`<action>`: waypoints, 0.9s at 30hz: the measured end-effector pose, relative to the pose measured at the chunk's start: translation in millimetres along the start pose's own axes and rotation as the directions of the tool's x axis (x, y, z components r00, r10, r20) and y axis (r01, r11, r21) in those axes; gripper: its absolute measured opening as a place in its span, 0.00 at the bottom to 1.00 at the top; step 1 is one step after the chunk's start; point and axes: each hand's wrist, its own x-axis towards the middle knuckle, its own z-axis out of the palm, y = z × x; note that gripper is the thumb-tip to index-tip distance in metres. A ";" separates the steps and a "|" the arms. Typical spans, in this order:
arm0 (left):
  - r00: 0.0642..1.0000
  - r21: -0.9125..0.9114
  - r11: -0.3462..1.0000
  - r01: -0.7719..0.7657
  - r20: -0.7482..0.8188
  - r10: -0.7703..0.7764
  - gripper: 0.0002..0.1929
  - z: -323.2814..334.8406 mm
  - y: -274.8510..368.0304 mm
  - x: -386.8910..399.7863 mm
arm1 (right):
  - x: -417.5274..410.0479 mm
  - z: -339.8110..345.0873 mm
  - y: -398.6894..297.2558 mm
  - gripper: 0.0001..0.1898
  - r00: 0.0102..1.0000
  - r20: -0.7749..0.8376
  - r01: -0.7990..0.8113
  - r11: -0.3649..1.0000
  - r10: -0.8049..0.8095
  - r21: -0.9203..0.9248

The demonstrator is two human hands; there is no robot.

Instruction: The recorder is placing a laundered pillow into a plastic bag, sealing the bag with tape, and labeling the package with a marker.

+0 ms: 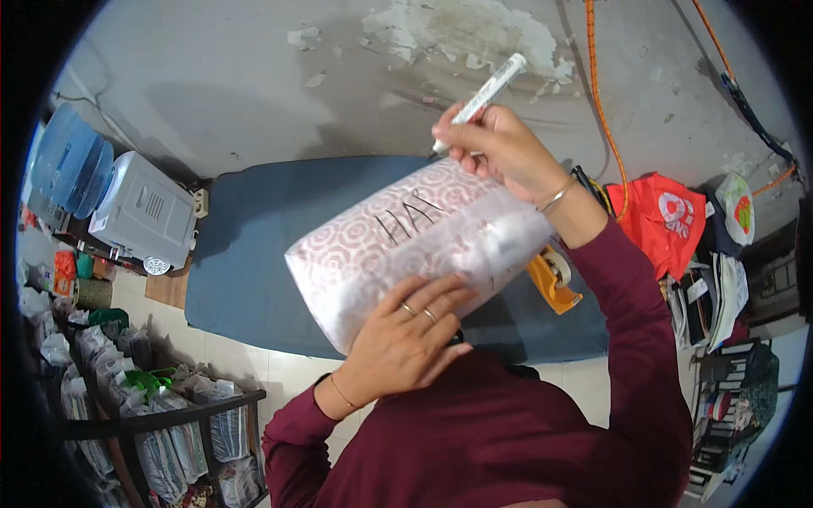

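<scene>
A plastic-wrapped parcel (356,254) with a pink swirl pattern lies at a slant over a blue padded ironing board (248,254). Black handwritten letters run across its upper face. My left hand (413,336) rests on the parcel's near side, fingers slightly apart and thumb toward me. A white marker pen (492,86) is gripped in my right hand (502,146), its dark tip pointing down by the parcel's far edge. That hand's lower side overlaps the parcel's far right part. Partly hidden behind the parcel's right end is an orange tape dispenser (556,286) with a roll in it.
A water dispenser (149,209) with a blue bottle (73,162) is at the left. Bagged bundles fill a dark rack (190,416) at lower left. A red bag (660,222) and stacked packs (711,298) lie right. An orange cord (600,95) hangs by the peeling wall.
</scene>
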 end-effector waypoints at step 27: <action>0.999 0.116 0.993 0.029 -0.038 -0.024 0.03 6.8 1.7 -0.7 | 8.3 -8.6 10.5 0.08 0.970 0.238 0.149 0.904 -0.054 -0.400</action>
